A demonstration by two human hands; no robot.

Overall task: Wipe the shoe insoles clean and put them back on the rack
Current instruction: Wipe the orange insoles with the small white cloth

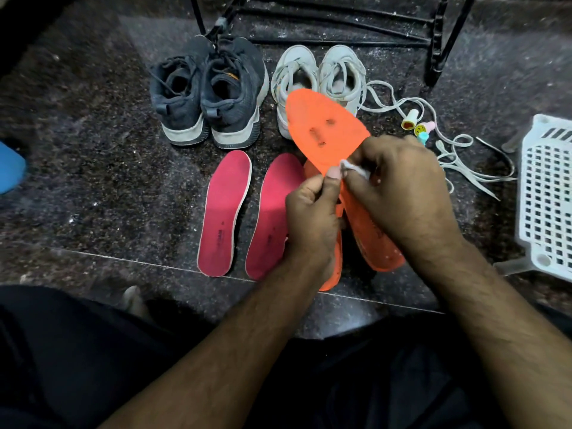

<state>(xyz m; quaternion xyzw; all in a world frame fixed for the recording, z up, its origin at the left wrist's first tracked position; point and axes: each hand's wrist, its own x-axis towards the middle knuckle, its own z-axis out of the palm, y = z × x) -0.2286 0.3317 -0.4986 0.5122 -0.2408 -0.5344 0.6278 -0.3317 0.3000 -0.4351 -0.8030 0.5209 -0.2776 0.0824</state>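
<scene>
Nearest the person, the left hand point(309, 218) holds an orange insole point(325, 131) raised above the floor point(93, 168), grip closed on its lower part, thumb on top. The right hand point(399, 187) pinches a small white wipe point(356, 169) against the same insole's edge. A second orange insole point(374, 239) lies on the floor beneath the hands. Just left of it, two pink insoles point(224, 212) lie flat, side by side. Beyond them stand a dark pair of shoes point(207, 91) and a white pair of shoes point(318, 75), loose laces point(464, 162) trailing toward the right edge, near a white basket point(548, 193). The black rack point(439, 32) stands farthest back.
</scene>
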